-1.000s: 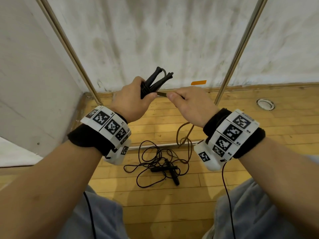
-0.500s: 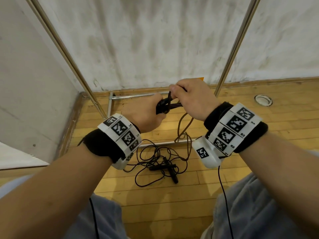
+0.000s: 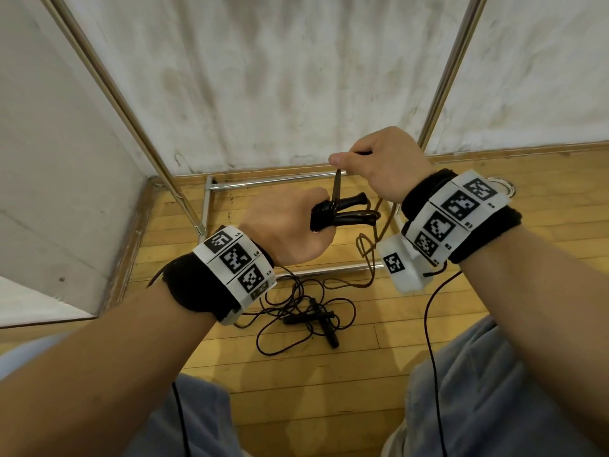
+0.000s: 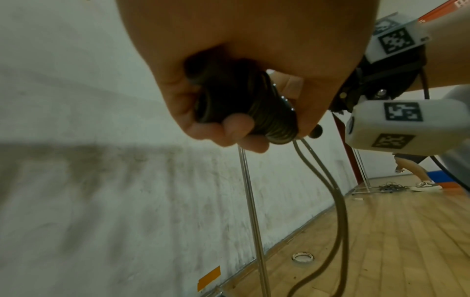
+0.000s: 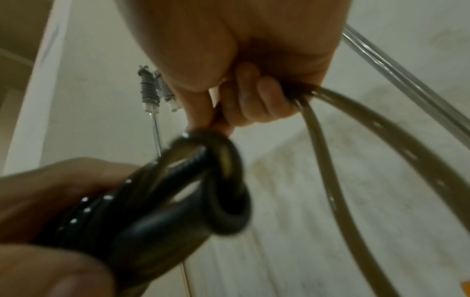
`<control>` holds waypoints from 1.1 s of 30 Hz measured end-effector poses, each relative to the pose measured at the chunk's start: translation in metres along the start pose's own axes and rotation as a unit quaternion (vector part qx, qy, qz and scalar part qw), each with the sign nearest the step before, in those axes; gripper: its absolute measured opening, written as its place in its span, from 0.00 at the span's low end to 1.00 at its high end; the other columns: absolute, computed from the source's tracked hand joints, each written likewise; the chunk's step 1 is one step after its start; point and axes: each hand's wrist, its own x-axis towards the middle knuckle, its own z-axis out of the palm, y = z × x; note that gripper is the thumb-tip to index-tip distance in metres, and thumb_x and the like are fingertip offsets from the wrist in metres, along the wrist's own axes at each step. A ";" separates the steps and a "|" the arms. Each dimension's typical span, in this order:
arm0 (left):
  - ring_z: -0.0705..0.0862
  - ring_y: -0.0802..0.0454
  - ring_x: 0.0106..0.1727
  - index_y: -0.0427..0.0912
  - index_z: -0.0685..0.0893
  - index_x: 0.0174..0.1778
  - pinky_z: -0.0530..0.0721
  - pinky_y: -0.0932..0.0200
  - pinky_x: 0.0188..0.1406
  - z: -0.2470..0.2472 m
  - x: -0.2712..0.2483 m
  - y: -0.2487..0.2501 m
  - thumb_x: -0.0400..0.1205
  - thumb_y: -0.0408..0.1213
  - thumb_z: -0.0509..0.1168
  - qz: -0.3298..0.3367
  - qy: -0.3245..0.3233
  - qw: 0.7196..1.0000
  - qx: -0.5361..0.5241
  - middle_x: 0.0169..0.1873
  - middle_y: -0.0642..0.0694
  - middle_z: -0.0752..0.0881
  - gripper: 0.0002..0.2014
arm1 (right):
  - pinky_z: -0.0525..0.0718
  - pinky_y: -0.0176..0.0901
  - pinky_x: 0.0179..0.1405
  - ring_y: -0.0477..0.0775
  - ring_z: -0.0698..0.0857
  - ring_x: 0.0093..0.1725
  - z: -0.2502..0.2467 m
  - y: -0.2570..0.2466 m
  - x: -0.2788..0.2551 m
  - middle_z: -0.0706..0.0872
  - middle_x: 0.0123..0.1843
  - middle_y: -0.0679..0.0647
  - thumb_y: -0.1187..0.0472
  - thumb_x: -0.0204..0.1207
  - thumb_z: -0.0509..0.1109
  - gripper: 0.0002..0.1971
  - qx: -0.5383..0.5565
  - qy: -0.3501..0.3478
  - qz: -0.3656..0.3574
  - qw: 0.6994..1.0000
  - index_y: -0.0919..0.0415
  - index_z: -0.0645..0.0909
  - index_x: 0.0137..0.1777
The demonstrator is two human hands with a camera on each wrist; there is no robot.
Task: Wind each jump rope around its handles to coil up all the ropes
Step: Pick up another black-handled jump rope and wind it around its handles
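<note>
Above the floor, I'm gripping handles (image 3: 342, 214) left-handed (image 3: 283, 232); my right hand (image 3: 382, 163), now raised, is pinching rope (image 3: 336, 189), adding another wrap.

My left hand (image 3: 290, 225) grips the handles (image 3: 346, 214); my right hand (image 3: 382, 163) is above them, the loose rope (image 3: 306, 319) on the floor (image 3: 329, 390) below.

The left hand (image 3: 290, 225) covers the butt ends of the two black handles (image 3: 349, 211), so how far the winding runs under the palm cannot be told. In the right wrist view the coil (image 5: 223, 193) is smeared by blur. The right hand (image 3: 384, 159) hides the stretch of rope (image 3: 336, 189) it pinches. The second jump rope (image 3: 309, 319) on the floor is partly behind the left wrist band, its tangle too fine to trace
</note>
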 end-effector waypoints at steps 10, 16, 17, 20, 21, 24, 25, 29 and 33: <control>0.81 0.65 0.33 0.56 0.73 0.44 0.75 0.69 0.26 -0.025 -0.004 -0.005 0.72 0.51 0.72 -0.081 0.087 0.979 -0.165 0.33 0.59 0.80 0.14 | 0.74 0.34 0.21 0.44 0.74 0.20 0.024 0.006 -0.004 0.77 0.19 0.46 0.56 0.83 0.59 0.17 0.170 -0.147 0.106 0.969 0.57 0.75 0.32; 0.78 0.63 0.25 0.51 0.71 0.48 0.74 0.66 0.26 -0.029 0.000 -0.004 0.69 0.53 0.67 -0.129 0.148 0.940 -0.278 0.31 0.51 0.82 0.18 | 0.59 0.37 0.19 0.47 0.61 0.21 0.053 -0.013 -0.012 0.68 0.22 0.46 0.48 0.84 0.49 0.23 0.267 -0.222 0.174 0.922 0.55 0.65 0.28; 0.78 0.60 0.25 0.49 0.71 0.50 0.76 0.59 0.26 -0.030 0.001 -0.005 0.70 0.53 0.67 -0.134 0.151 0.933 -0.299 0.32 0.49 0.84 0.19 | 0.61 0.36 0.19 0.46 0.63 0.20 0.055 -0.014 -0.013 0.69 0.23 0.47 0.45 0.84 0.49 0.24 0.256 -0.211 0.160 0.930 0.56 0.68 0.29; 0.78 0.51 0.25 0.46 0.72 0.52 0.76 0.48 0.28 -0.033 0.004 -0.008 0.72 0.49 0.66 -0.152 0.174 0.911 -0.342 0.31 0.46 0.84 0.17 | 0.69 0.42 0.29 0.47 0.70 0.27 0.064 -0.016 -0.020 0.74 0.30 0.47 0.46 0.84 0.52 0.17 0.195 -0.125 0.067 0.970 0.57 0.74 0.44; 0.78 0.51 0.26 0.46 0.73 0.52 0.76 0.49 0.30 -0.034 0.006 -0.009 0.73 0.48 0.66 -0.159 0.181 0.906 -0.349 0.31 0.47 0.84 0.16 | 0.70 0.44 0.33 0.48 0.72 0.31 0.067 -0.017 -0.021 0.75 0.33 0.47 0.50 0.84 0.55 0.12 0.172 -0.089 0.039 0.980 0.57 0.75 0.49; 0.78 0.52 0.28 0.44 0.79 0.52 0.76 0.51 0.33 -0.034 0.009 -0.008 0.75 0.45 0.66 -0.164 0.189 0.907 -0.340 0.32 0.49 0.83 0.13 | 0.72 0.40 0.34 0.47 0.76 0.34 0.068 -0.014 -0.022 0.80 0.36 0.48 0.56 0.83 0.59 0.09 0.105 -0.024 -0.011 0.994 0.57 0.79 0.48; 0.78 0.53 0.28 0.43 0.80 0.52 0.76 0.51 0.33 -0.035 0.010 -0.008 0.76 0.44 0.66 -0.164 0.189 0.906 -0.342 0.32 0.49 0.83 0.13 | 0.71 0.37 0.30 0.45 0.76 0.33 0.066 -0.012 -0.021 0.80 0.34 0.48 0.55 0.84 0.59 0.11 0.081 -0.023 -0.017 0.996 0.56 0.79 0.44; 0.79 0.53 0.30 0.43 0.81 0.53 0.77 0.52 0.35 -0.037 0.009 -0.005 0.78 0.42 0.68 -0.153 0.164 0.909 -0.352 0.34 0.50 0.83 0.11 | 0.69 0.38 0.30 0.42 0.76 0.32 0.059 -0.003 -0.016 0.78 0.32 0.43 0.50 0.85 0.54 0.15 0.012 -0.054 0.016 0.998 0.52 0.78 0.42; 0.80 0.58 0.23 0.45 0.80 0.52 0.77 0.64 0.23 -0.038 0.007 0.003 0.80 0.39 0.68 -0.131 0.146 0.912 -0.361 0.30 0.52 0.83 0.07 | 0.67 0.37 0.31 0.40 0.73 0.33 0.059 0.000 -0.015 0.75 0.33 0.41 0.51 0.86 0.51 0.15 0.074 -0.052 0.024 0.996 0.55 0.77 0.46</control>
